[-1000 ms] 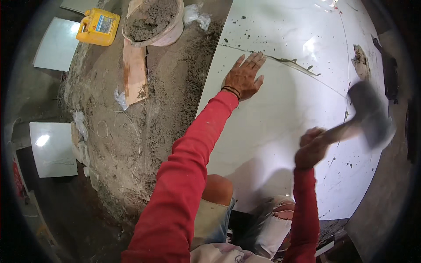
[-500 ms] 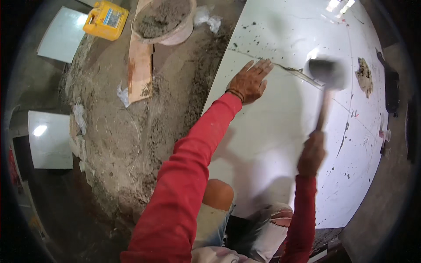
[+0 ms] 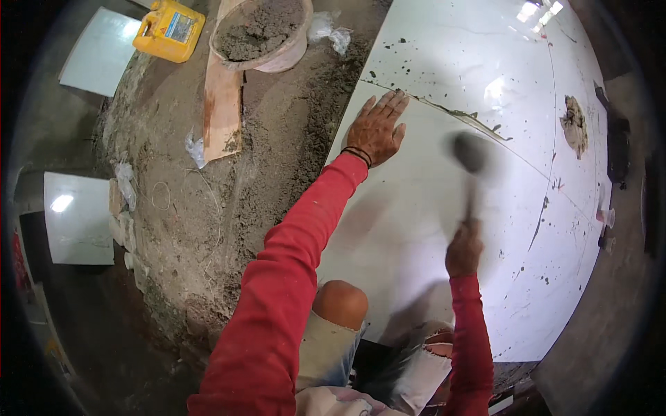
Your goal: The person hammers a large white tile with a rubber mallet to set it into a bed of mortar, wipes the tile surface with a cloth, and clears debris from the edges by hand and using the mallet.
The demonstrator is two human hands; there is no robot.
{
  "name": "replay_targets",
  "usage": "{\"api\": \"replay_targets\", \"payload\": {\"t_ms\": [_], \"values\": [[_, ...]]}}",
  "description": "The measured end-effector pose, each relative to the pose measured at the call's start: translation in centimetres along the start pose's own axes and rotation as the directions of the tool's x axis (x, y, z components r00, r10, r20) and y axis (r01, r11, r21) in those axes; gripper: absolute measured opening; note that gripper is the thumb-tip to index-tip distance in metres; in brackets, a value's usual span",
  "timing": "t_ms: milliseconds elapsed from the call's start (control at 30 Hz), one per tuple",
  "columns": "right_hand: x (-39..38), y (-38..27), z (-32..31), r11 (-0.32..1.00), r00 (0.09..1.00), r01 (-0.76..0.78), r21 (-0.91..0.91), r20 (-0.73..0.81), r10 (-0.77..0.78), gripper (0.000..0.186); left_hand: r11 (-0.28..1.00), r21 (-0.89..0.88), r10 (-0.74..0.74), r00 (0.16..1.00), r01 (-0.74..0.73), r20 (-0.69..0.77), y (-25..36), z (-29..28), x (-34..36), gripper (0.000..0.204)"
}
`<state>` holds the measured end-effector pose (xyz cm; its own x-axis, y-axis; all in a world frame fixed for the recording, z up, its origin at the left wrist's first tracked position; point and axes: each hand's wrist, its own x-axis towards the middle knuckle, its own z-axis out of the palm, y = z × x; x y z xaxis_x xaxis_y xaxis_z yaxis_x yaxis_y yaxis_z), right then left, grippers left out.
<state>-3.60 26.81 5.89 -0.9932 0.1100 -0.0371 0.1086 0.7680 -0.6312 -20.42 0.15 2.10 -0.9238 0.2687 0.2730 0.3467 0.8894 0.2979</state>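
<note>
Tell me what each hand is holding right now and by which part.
The right hand grips a blurred dark-headed mallet by the lower end of its handle. The left hand holds nothing; it lies flat on the large white floor tile.

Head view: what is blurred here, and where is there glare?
Head view: the mallet in the right hand is smeared by motion blur; the left hand flat on the white tile is sharp; ceiling-light glare sits on the far tile; fisheye bends the edges.

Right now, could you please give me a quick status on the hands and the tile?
Left hand flat on white tile. Right hand gripping mallet, blurred over tile. Mortar lump sits on neighbouring tile.
</note>
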Motion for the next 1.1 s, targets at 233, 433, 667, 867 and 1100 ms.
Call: {"api": "replay_targets", "payload": {"t_ms": [233,433,667,867,1100], "values": [[0.8,-4.3,-1.0,0.879,0.958,0.188,0.439,-0.279,-0.066,0.025,0.999,0.043,-0.004,1.0,0.004,-0.001,-1.0,0.1,-0.4,0.061],[2.7,-7.2,-1.4,0.977,0.98,0.154,0.145,-0.148,-0.132,0.032,0.998,0.068,0.004,1.0,-0.004,0.006,-1.9,-0.5,-1.3,0.061],[1.0,-1.3,1.5,0.96,0.98,0.195,-0.2,0.018,-0.196,0.024,1.0,0.025,0.018,1.0,-0.017,-0.014,-0.8,0.8,-0.4,0.061],[1.4,-5.6,-0.9,0.965,0.954,0.203,0.164,-0.253,-0.158,0.022,1.0,0.015,0.009,1.0,-0.009,-0.006,-0.7,0.4,0.0,0.06],[2.1,-10.8,-3.5,0.951,0.979,0.112,0.288,-0.196,-0.056,0.039,0.999,0.034,-0.012,1.0,0.011,0.019,-2.2,-0.1,-1.3,0.06]]}}
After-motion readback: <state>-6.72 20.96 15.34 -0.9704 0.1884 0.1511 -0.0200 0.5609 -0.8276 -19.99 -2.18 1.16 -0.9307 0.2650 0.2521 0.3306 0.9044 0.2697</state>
